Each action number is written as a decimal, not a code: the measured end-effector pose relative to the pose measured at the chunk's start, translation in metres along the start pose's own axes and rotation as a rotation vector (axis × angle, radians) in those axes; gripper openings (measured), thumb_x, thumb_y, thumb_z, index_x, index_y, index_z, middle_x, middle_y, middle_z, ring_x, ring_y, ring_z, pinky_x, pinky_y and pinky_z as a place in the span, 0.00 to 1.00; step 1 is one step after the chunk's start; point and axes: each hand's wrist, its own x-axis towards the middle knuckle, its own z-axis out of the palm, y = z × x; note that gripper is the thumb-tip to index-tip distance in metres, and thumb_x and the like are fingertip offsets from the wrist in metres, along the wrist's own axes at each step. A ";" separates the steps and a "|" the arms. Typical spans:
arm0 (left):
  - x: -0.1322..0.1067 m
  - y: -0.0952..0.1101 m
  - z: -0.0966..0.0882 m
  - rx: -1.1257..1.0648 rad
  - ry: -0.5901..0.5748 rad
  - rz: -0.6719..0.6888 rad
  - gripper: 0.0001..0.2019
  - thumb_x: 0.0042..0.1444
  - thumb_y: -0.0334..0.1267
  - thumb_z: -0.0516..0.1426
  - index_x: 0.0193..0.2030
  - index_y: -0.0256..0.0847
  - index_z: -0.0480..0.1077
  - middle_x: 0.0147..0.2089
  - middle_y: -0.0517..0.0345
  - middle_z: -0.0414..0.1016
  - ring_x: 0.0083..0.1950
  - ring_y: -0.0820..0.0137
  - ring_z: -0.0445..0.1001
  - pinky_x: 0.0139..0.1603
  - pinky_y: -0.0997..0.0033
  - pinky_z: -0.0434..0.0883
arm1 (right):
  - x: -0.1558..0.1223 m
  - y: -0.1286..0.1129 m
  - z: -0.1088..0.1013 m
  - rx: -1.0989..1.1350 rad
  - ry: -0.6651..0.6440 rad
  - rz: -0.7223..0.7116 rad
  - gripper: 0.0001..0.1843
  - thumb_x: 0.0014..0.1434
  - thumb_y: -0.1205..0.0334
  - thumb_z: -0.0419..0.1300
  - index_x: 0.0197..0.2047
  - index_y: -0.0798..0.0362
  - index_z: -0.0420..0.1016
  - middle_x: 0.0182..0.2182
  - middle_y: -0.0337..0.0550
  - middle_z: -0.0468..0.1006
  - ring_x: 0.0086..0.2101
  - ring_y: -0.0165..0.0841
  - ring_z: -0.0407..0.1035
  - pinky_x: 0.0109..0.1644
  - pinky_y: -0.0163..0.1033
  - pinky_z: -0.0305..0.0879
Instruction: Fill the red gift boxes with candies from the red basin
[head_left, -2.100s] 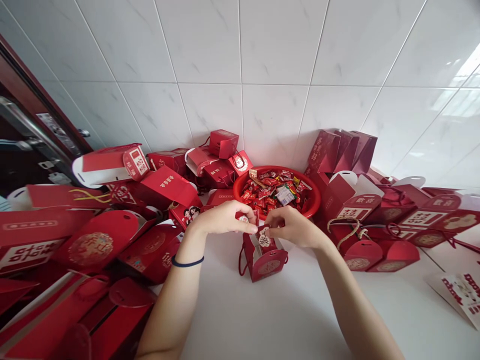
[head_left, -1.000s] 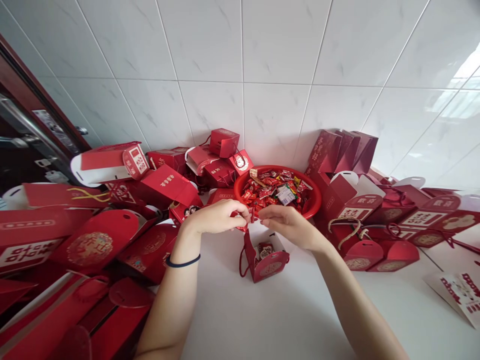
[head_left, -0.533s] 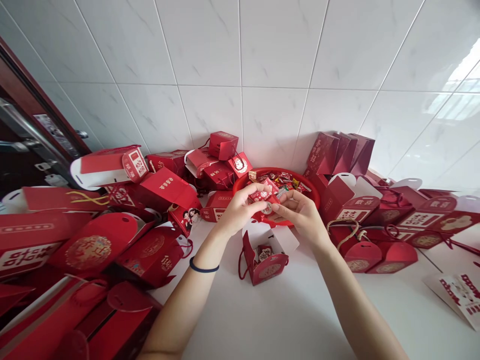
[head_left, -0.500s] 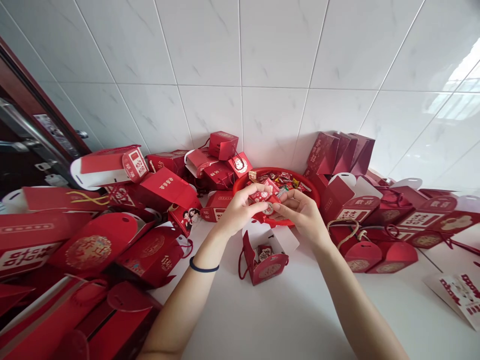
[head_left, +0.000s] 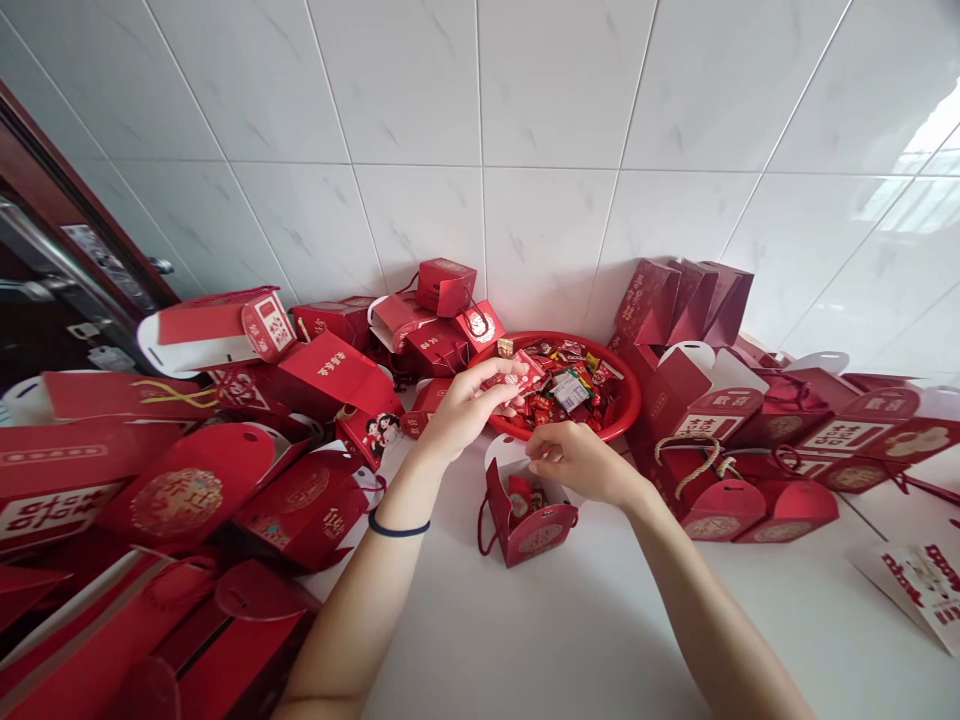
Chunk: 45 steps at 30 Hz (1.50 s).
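Observation:
In front of me a small red gift box [head_left: 536,535] stands open on the white table, its flaps spread and wrapped candies [head_left: 521,502] inside. My left hand [head_left: 466,408] is closed on several red wrapped candies [head_left: 516,378] over the near left rim of a red basin [head_left: 631,395]. Over the back right of the box, my right hand [head_left: 583,458] hangs palm down, fingers loosely curled and slightly apart, with nothing visible in them. Behind both hands, mixed wrapped candies [head_left: 600,408] fill the basin.
Many red gift boxes [head_left: 187,490] are piled on the left, with more boxes [head_left: 709,400] stacked on the right. Tiled wall [head_left: 547,230] rises behind. A printed card [head_left: 919,590] lies at the right edge. A dark door [head_left: 75,270] stands at far left.
My right hand has parted from the left and come down over the box. A red candy now shows in the box. My left hand keeps its candies and has shifted slightly left.

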 end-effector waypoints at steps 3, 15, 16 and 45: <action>-0.001 0.001 0.001 -0.003 -0.058 -0.025 0.13 0.52 0.37 0.59 0.44 0.41 0.79 0.48 0.53 0.80 0.41 0.67 0.77 0.40 0.71 0.74 | -0.001 -0.005 -0.003 0.046 0.093 0.007 0.02 0.55 0.67 0.63 0.31 0.51 0.78 0.30 0.42 0.81 0.31 0.36 0.74 0.38 0.40 0.69; -0.007 -0.003 0.004 0.051 -0.265 -0.067 0.32 0.54 0.35 0.66 0.67 0.40 0.67 0.45 0.48 0.82 0.46 0.61 0.80 0.45 0.67 0.76 | -0.010 -0.020 -0.023 0.386 0.361 -0.067 0.21 0.54 0.43 0.70 0.30 0.52 0.73 0.28 0.41 0.76 0.32 0.34 0.70 0.37 0.39 0.69; -0.006 -0.004 0.004 0.058 -0.267 -0.076 0.30 0.53 0.36 0.66 0.65 0.39 0.70 0.44 0.48 0.83 0.45 0.61 0.80 0.45 0.66 0.76 | -0.010 -0.020 -0.023 0.378 0.383 -0.074 0.21 0.53 0.43 0.70 0.29 0.52 0.73 0.27 0.40 0.75 0.31 0.33 0.69 0.36 0.38 0.68; -0.011 0.003 0.015 0.047 -0.212 0.123 0.11 0.55 0.43 0.67 0.44 0.46 0.84 0.40 0.55 0.86 0.45 0.58 0.83 0.48 0.60 0.79 | -0.016 -0.028 -0.026 0.464 0.363 -0.223 0.13 0.55 0.51 0.72 0.33 0.51 0.80 0.30 0.41 0.80 0.33 0.34 0.74 0.40 0.40 0.73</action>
